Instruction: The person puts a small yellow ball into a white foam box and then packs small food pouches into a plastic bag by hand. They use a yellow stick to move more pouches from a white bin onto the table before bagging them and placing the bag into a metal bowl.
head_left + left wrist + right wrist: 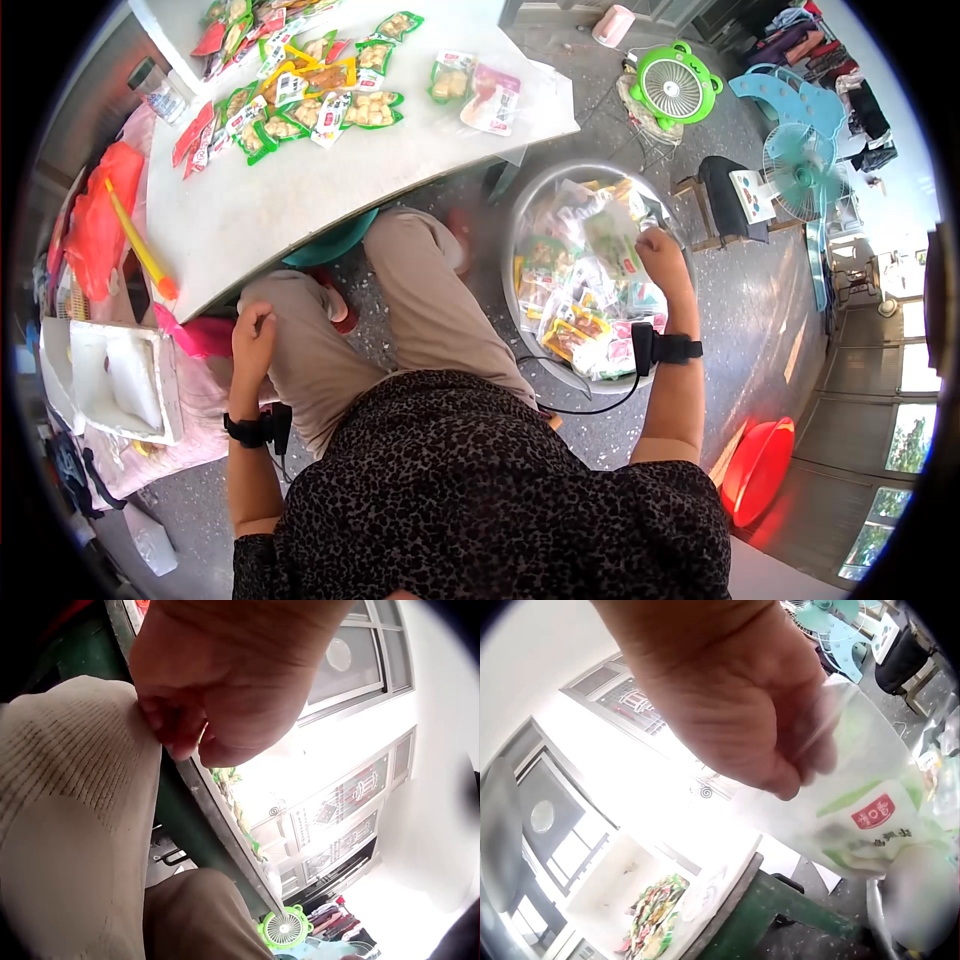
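Table (240,225): I see an open strip along its near edge, upper left; heaped packets (372,110) block the way behind.
Basin (519,220): right of centre, open-topped; the right hand (664,264) and its pinched bag (877,802) obstruct its upper right.
Left hand (253,342): knee (292,300) and table edge crowd it.
Floor (745,330): passable at right; cable (592,411) loops below the basin.

We wear a dark top in black and grey-brown leopard print (480,460), its sleeves short, and loose beige cloth trousers (425,275), with fine parallel ribbing visible from the left wrist. Black straps (682,349) circle both our wrists, each carrying a small black boxy camera (642,350). A thin black cable (588,411) curves from the right one toward our waist.
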Motion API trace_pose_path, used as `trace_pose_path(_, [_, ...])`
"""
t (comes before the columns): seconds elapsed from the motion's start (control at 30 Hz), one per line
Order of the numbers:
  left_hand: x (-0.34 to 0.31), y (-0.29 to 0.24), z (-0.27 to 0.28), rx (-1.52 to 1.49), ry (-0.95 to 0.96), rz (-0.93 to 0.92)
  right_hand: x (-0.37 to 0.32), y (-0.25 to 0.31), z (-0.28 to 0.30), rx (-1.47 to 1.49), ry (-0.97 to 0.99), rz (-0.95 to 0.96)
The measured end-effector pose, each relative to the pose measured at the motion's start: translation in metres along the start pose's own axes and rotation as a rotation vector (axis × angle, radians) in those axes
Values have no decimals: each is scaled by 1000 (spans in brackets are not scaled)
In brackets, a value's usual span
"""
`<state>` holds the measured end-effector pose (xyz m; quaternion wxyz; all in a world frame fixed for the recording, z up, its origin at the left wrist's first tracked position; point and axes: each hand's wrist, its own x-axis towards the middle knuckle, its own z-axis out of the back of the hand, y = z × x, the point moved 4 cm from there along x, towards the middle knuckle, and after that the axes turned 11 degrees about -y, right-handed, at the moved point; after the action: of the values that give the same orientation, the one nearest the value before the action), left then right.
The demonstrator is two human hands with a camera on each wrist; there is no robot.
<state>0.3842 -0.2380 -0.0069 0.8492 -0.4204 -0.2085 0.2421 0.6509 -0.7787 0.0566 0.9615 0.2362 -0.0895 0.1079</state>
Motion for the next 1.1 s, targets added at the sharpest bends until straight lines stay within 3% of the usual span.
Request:
trace_pose_path(0.13, [-2,-6,-3,40,-44,-53,-21,-62,-27,-457,-134,-174])
trace_pose_path(0.2, [-3,-13,-5,60,-49,-64,-33,-77,-62,-420,-51,-316])
trace_pose_path(0.3, [-3,-16,-4,61,-34,-41,-51,-69,-117,-143,16,-218])
trace_pose_path(0.47, [-10,-5,4,-11,-66,42,-26,-2,-175,382,131,-176])
trace_pose_path(0.5, [-11,-11,9,-9,-100,30,-18,34,-167,494,220,-220])
trace_pose_path(0.63, [9,-13,35,-64,-303,38,3,140,-160,642,242,39])
trace_pose_path(0.73, [40,-17,69,122,-571,-11,2,215,-154,769,268,222])
trace_pose_path(0.8, [66,-12,92,350,-756,-279,-7,249,-149,795,369,189])
trace_pose_path(0.87, [90,21,106,484,-842,-110,-15,259,-175,898,368,295])
trace_pose_path(0.93, [106,39,119,653,-907,75,-25,272,-183,806,385,460])
trace_pose_path(1.0, [115,56,129,585,-768,342,-36,275,-188,773,416,419])
trace_pose_path(1.07, [120,60,132,550,-646,506,-42,267,-199,798,480,375])
trace_pose_path(1.1, [122,62,133,556,-648,495,-44,266,-198,804,494,348])
